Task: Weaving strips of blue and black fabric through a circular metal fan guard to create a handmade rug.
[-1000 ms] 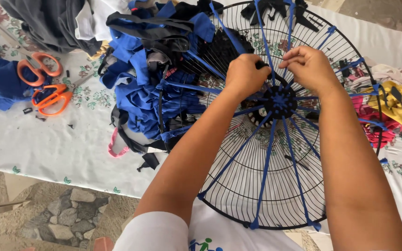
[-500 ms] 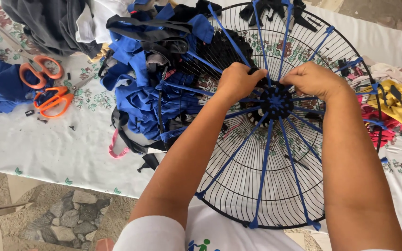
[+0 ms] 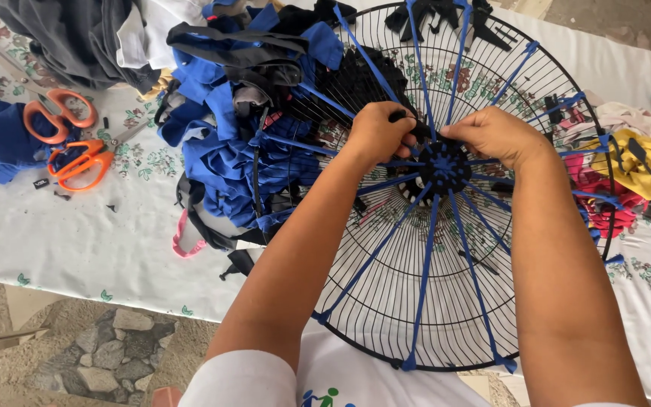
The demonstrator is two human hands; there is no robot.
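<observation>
Round black fan guard (image 3: 416, 301) lying flat on the tabletop (image 3: 77, 241), blue strips (image 3: 374, 256) radiating from its hub. Left hand (image 3: 382, 132) and right hand (image 3: 495, 136) meet just above the hub — both grips pinched on a black strip (image 3: 416, 128), forearms angled inward.

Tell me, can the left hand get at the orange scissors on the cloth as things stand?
Probably yes. The left hand is busy at the middle of the fan guard, but the orange scissors lie uncovered on the table cloth to its left, with only the blue fabric pile between.
</observation>
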